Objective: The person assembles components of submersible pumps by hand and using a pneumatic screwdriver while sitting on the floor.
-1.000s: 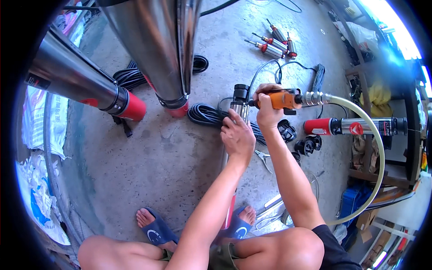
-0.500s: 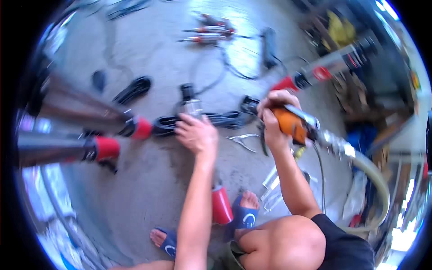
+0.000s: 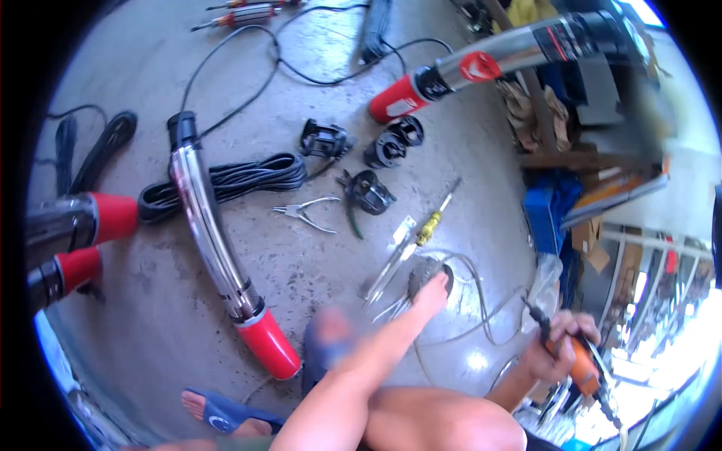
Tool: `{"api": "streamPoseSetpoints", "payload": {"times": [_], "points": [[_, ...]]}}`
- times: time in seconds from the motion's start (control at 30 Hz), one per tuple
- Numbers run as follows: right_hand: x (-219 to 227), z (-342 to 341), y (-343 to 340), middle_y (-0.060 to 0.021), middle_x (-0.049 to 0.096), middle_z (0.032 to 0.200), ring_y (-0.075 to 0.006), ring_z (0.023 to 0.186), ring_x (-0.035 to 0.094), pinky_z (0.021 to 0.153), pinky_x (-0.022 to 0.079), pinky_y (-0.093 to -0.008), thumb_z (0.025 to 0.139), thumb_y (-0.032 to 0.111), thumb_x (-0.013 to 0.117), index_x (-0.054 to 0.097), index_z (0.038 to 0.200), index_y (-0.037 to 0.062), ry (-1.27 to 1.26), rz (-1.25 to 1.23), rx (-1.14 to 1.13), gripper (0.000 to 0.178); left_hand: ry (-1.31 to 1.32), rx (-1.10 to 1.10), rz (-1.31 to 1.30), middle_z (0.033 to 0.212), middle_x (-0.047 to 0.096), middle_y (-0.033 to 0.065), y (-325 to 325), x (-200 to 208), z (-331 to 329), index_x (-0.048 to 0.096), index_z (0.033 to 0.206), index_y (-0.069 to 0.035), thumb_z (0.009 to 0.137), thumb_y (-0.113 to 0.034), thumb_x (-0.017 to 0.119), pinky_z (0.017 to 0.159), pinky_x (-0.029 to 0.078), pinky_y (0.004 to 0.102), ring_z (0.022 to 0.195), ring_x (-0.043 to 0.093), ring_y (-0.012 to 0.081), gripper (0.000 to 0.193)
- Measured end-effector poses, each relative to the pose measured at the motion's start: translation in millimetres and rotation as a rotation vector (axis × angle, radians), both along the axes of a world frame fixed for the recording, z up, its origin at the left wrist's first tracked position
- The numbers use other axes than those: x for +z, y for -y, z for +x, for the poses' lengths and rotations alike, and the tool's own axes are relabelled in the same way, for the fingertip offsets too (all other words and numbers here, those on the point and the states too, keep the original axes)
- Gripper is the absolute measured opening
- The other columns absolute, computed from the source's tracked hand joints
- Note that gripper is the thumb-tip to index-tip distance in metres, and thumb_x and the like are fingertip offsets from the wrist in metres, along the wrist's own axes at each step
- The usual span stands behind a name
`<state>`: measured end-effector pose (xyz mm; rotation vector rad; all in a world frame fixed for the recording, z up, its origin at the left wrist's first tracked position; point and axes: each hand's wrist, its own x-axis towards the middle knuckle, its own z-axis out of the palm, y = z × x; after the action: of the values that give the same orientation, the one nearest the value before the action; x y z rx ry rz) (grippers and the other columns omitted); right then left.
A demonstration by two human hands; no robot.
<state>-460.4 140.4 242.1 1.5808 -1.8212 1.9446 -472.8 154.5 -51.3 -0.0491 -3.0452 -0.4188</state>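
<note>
At the right, my right hand (image 3: 560,347) is wrapped round an orange power screwdriver (image 3: 583,370), its dark pointed end tilted up and left. My left hand (image 3: 432,293) reaches down to a dark round dish (image 3: 418,279) on the floor. The fingers are drawn together over the dish, and what they pinch, if anything, is hidden. Left of that arm lies a long shiny metal cylinder (image 3: 203,214) with a red end (image 3: 271,349) and a black cap (image 3: 181,129). A yellow-handled screwdriver (image 3: 429,228) lies just beyond the left hand.
Pliers (image 3: 304,213), several black plastic housings (image 3: 368,192) and a coiled black cable (image 3: 256,174) lie on the floor. Another red-ended cylinder (image 3: 519,54) stands far right, with two red-ended ones (image 3: 113,216) at left. A thin hose (image 3: 481,301) loops near the dish.
My left hand has left the metal cylinder and moved right to the dish. My right hand has carried the power screwdriver down and right. The view has shifted to the right.
</note>
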Motion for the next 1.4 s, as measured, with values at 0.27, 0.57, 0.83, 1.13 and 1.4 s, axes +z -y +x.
{"api": "streamPoseSetpoints", "payload": {"times": [0.27,0.57,0.83,1.13,1.4], "points": [[-4.8,-2.3,12.2,-0.0071,0.048,0.089,-0.0093,0.062,0.05,0.064,0.043,-0.0251,0.08,0.012,0.062,0.057,0.111,0.0019,0.304,-0.096,0.083,0.033,-0.063,0.204,0.542,0.084,0.075,0.0072,-19.6,-8.2,-49.9,0.078,0.082,-0.011,0.084,-0.017,0.061,0.063,0.055,0.0433,0.079,0.073,0.0253,0.018],[-15.9,-11.3,33.8,-0.0072,0.05,0.089,-0.01,0.065,0.054,0.066,0.045,-0.0262,0.08,0.013,0.064,0.058,0.111,0.0024,0.329,-0.157,0.175,0.034,-0.139,0.252,0.587,0.08,0.074,0.0102,-12.6,-4.2,-39.1,0.077,0.079,-0.01,0.082,-0.016,0.06,0.065,0.059,0.0399,0.076,0.074,0.0273,0.018],[-20.0,22.9,56.0,-0.0071,0.047,0.088,-0.0097,0.064,0.049,0.066,0.041,-0.026,0.077,0.011,0.061,0.056,0.11,0.0015,0.431,-0.2,0.274,0.034,-0.508,0.685,1.175,0.072,0.071,0.0137,50.2,58.2,32.0,0.073,0.081,-0.001,0.082,-0.013,0.069,0.056,0.053,0.0374,0.065,0.07,0.0246,0.012],[-70.0,135.0,125.0,-0.0065,0.049,0.09,-0.0114,0.062,0.049,0.066,0.044,-0.0297,0.078,0.014,0.055,0.052,0.113,0.0067,0.689,-0.172,0.557,0.036,-1.141,0.564,2.736,0.082,0.068,0.0049,157.9,130.6,266.1,0.069,0.108,0.0,0.099,-0.022,0.061,0.056,0.036,0.0261,0.066,0.056,0.012,0.025],[-104.0,189.9,123.3,-0.0093,0.047,0.091,-0.0132,0.059,0.049,0.062,0.045,-0.0327,0.079,0.015,0.055,0.049,0.109,0.0069,0.727,-0.076,0.645,0.031,-1.251,0.822,2.682,0.085,0.069,0.0072,133.0,126.2,327.1,0.068,0.111,0.002,0.098,-0.013,0.06,0.056,0.041,0.024,0.067,0.058,0.0116,0.021]]}}
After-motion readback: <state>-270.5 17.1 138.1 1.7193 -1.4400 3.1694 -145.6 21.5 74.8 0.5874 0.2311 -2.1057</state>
